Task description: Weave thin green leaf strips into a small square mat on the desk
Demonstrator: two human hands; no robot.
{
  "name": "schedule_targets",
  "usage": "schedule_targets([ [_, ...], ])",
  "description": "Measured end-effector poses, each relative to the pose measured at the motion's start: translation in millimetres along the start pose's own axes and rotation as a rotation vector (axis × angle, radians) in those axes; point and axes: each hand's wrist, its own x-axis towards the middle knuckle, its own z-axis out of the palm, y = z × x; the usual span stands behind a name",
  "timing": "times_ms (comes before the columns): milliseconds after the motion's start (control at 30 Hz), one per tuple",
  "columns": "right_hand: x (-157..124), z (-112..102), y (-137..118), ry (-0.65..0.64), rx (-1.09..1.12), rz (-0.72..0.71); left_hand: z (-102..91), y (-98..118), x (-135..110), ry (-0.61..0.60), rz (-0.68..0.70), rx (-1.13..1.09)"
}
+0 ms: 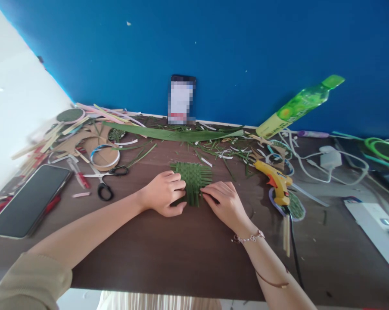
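Observation:
A small mat woven from green leaf strips [193, 177] lies on the dark brown table [181, 249], loose strip ends sticking out at its edges. My left hand [164, 193] rests curled on the mat's left side, fingers bent and pressing it down. My right hand [225, 201] sits at the mat's lower right corner, fingertips pinched on a strip end there. A bracelet circles my right wrist.
Scissors [104, 181] and a phone [28, 201] lie to the left, with tape rolls and paper strips behind. A long green leaf [178, 134] lies by the blue wall, under a propped phone [181, 100]. A yellow glue gun [276, 180], green bottle [299, 106], and white cables sit right.

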Motion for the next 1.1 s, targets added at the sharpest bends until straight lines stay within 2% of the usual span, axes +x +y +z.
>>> schedule_targets([
  [100,-2.5,-4.1,3.5,-0.023,0.009,0.000,-11.7,-12.0,-0.8,-0.025,-0.111,-0.064],
  [200,-4.5,-6.4,7.3,-0.035,0.001,-0.014,-28.5,-23.8,-0.1,-0.120,-0.239,-0.129],
  [333,-4.9,-5.4,8.7,-0.018,-0.027,-0.039,-36.7,-17.5,-0.4,-0.179,-0.250,-0.118],
  [500,-4.3,-3.2,6.4,-0.037,-0.022,-0.041,-16.0,6.9,-7.7,-0.095,-0.227,-0.119],
  [633,-3.5,-2.6,4.7,-0.035,-0.024,-0.038,-3.5,11.6,-12.4,-0.027,-0.233,-0.112],
  [767,-2.7,-1.6,5.4,-0.036,-0.024,-0.047,0.8,10.1,-14.6,0.096,-0.124,-0.114],
  [900,-3.0,-0.7,7.4,-0.032,-0.029,-0.062,3.2,10.8,-15.5,0.155,-0.030,-0.085],
  [1100,-2.9,-1.6,7.3,-0.033,-0.017,-0.053,3.0,12.8,-15.2,0.240,-0.084,-0.094],
])
